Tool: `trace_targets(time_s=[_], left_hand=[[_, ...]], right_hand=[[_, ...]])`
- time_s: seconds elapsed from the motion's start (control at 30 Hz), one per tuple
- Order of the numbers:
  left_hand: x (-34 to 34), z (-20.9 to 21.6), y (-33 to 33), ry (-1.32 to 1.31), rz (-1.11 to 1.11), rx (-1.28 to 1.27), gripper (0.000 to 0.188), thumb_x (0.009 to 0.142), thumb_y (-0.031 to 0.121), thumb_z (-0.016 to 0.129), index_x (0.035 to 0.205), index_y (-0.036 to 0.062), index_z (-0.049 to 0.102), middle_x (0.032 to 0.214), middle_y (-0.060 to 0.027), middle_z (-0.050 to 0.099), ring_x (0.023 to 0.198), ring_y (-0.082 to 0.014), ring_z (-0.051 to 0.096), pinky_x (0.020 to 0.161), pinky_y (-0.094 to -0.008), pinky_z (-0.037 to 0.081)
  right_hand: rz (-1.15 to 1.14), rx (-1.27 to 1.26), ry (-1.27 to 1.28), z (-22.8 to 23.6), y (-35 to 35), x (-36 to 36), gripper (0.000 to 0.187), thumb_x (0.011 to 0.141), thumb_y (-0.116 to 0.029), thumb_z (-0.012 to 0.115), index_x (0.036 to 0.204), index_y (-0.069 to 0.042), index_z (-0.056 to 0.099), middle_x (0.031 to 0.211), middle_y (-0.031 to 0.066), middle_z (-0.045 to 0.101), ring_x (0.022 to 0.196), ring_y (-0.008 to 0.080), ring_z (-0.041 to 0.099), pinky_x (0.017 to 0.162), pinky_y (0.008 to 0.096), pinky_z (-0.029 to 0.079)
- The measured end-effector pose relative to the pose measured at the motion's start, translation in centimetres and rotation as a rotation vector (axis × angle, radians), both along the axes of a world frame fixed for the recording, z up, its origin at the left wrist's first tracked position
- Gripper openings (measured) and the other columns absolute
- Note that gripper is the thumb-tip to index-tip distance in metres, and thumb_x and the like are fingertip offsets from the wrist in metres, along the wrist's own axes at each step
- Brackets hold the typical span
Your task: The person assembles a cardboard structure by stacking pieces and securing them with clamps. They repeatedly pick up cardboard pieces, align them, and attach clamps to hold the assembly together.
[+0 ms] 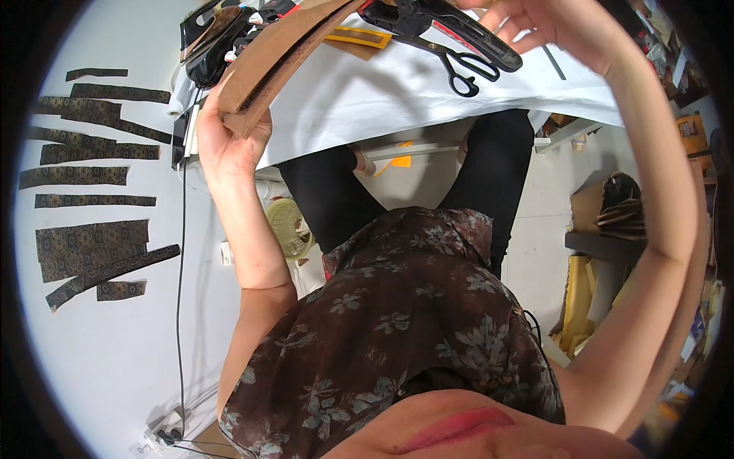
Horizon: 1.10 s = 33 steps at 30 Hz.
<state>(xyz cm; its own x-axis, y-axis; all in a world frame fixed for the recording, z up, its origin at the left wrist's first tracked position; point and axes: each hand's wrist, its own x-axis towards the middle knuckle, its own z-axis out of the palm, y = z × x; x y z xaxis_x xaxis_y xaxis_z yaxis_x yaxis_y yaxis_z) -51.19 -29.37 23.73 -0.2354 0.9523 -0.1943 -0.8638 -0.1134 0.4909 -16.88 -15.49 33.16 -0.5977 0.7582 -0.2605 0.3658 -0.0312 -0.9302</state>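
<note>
My left hand (233, 149) grips the near end of a folded brown cardboard piece (264, 73), its layers gaping along one edge. The cardboard slants up toward the top edge of the view, where its far end is cut off. My right hand (535, 27) hovers at the top right with its fingers apart, close beside the end of a long black stapler-like tool (478, 42). Whether the fingertips touch that tool is hard to see. Black-handled scissors (462, 73) lie partly under it on the white table (367, 99). A yellow-edged strip (359, 36) lies beside the cardboard.
Dark bags or tools (214, 57) crowd the table's left end. Patterned dark strips (84, 176) hang on the white wall at left, past a hanging black cable (182, 268). A pale green basket (289, 229) stands below. At right, a shelf (600, 249) holds brown pieces.
</note>
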Motion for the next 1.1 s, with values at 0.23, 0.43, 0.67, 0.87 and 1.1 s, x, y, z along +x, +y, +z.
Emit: trace_targets(time_s=[0.23,0.43,0.67,0.87,1.1], left_hand=[[3.7,0.3,-0.2,0.187,0.165,-0.004,0.032,0.089,0.009,0.053,0.118,-0.0051,0.051,0.109,-0.0194,0.063,0.093,-0.0301,0.066,0.077,-0.0407,0.060],[4.2,-3.9,-1.4,0.285,0.331,-0.029,0.047,0.083,0.005,0.061,0.126,-0.0041,0.047,0.122,-0.0161,0.056,0.112,-0.0287,0.055,0.096,-0.0424,0.045],[-1.4,-8.2,-7.0,0.236,0.477,-0.044,0.052,0.087,0.012,0.057,0.134,-0.0015,0.039,0.134,-0.0197,0.047,0.125,-0.0368,0.045,0.105,-0.0569,0.036],[-5.0,-5.6,-9.8,0.235,0.730,-0.007,0.051,0.087,0.011,0.058,0.131,-0.0052,0.039,0.128,-0.0198,0.050,0.116,-0.0338,0.053,0.097,-0.0541,0.046],[-8.5,-4.3,-14.2,0.290,0.960,0.109,0.047,0.087,0.010,0.057,0.128,-0.0071,0.041,0.122,-0.0205,0.053,0.109,-0.0332,0.057,0.091,-0.0535,0.051]], right_hand=[[-0.010,-0.300,0.112,-3.6,0.1,1.2,0.094,0.077,-0.081,0.034,0.101,0.005,0.062,0.092,0.0153,0.066,0.080,0.0234,0.064,0.066,0.0350,0.052],[0.287,-0.075,0.037,-9.3,-0.8,-1.6,0.064,0.076,-0.064,0.062,0.094,-0.003,0.066,0.075,0.0050,0.061,0.070,0.0126,0.061,0.059,0.0253,0.052],[0.503,0.638,-0.075,-11.8,1.7,-0.8,0.075,0.067,-0.044,0.074,0.122,0.003,0.054,0.111,0.0190,0.058,0.106,0.0306,0.056,0.095,0.0383,0.043],[0.114,0.928,-0.708,-18.0,14.1,1.1,0.082,0.060,-0.040,0.072,0.127,0.002,0.051,0.114,0.0228,0.057,0.110,0.0359,0.054,0.096,0.0406,0.043],[0.349,1.085,-0.939,-16.5,16.0,-8.1,0.058,0.078,-0.042,0.068,0.116,0.001,0.060,0.112,0.0220,0.061,0.103,0.0342,0.061,0.089,0.0400,0.049]])
